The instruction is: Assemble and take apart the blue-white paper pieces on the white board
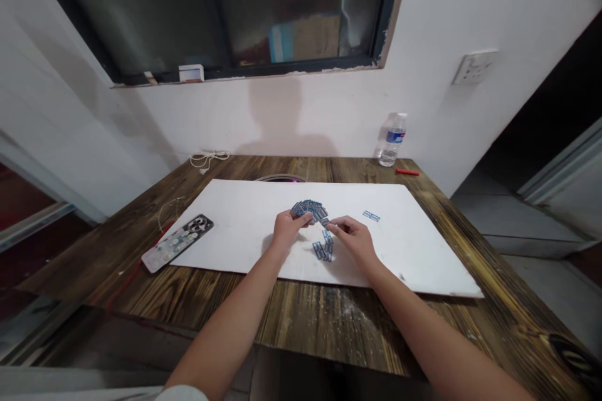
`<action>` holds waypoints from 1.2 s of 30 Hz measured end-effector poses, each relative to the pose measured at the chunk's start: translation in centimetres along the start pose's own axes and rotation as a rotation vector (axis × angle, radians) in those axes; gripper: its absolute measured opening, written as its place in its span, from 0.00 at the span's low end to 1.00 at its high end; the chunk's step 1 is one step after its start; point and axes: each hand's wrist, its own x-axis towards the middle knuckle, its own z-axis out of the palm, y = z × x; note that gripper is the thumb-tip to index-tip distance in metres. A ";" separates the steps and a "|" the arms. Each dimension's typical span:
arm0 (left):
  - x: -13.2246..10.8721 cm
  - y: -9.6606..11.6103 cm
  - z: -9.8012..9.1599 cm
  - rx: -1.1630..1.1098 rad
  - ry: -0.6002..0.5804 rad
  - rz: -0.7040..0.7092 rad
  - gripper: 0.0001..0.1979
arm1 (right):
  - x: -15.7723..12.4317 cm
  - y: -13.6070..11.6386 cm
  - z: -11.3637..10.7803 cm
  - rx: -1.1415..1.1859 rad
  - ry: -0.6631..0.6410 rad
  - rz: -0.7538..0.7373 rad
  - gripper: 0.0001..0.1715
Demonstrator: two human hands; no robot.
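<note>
My left hand (289, 227) is closed around a fan of small blue cards (309, 208), held just above a white sheet (235, 225) on the wooden table (305, 319). My right hand (353, 237) pinches one blue card (325, 222) at the right end of the fan. Between my hands, several loose blue cards (323, 249) lie in a small heap on the sheet. A single blue card (371, 216) lies apart to the right.
A phone (177, 242) lies at the sheet's left edge. A plastic water bottle (392, 139) and a red pen (407, 172) stand near the back wall, a white cable (209, 158) at the back left. A round metal rim (281, 178) shows behind the sheet.
</note>
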 end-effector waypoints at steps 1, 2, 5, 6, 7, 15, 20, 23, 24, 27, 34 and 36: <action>0.0 0.0 0.0 0.003 -0.004 0.001 0.15 | 0.0 0.0 0.0 0.037 -0.006 0.017 0.21; 0.0 0.0 0.0 0.002 -0.008 0.001 0.15 | -0.1 -0.1 0.1 0.092 -0.017 0.039 0.21; 0.1 -0.1 0.1 0.008 -0.013 -0.002 0.15 | -0.3 -0.1 0.5 0.249 -0.055 0.092 0.20; 0.1 -0.2 0.2 0.012 -0.014 -0.003 0.15 | -0.4 -0.1 0.6 0.283 -0.066 0.104 0.20; 0.1 -0.2 0.2 0.016 -0.016 -0.003 0.15 | -0.5 -0.1 0.8 0.309 -0.074 0.116 0.20; -0.4 -0.3 0.7 0.012 -0.052 0.002 0.15 | -0.8 0.3 1.7 0.406 -0.057 0.174 0.20; -0.6 -0.3 0.9 0.018 -0.067 0.007 0.15 | -1.0 0.1 2.1 0.480 -0.013 0.218 0.22; -0.6 -0.4 1.0 0.030 -0.061 0.001 0.15 | -1.1 0.0 2.2 0.518 0.007 0.243 0.23; -0.6 -0.4 1.1 0.034 -0.059 0.003 0.15 | -1.2 0.0 2.3 0.523 0.010 0.247 0.23; -0.6 -0.3 1.1 0.037 -0.060 0.016 0.14 | -1.3 0.1 2.3 0.496 0.000 0.236 0.21; -0.7 0.6 0.8 0.029 0.016 0.042 0.14 | 0.0 0.3 0.6 -0.166 -0.084 0.000 0.16; -0.5 0.6 0.7 -0.003 0.041 0.043 0.16 | 0.5 0.2 -0.3 -0.468 -0.108 -0.123 0.13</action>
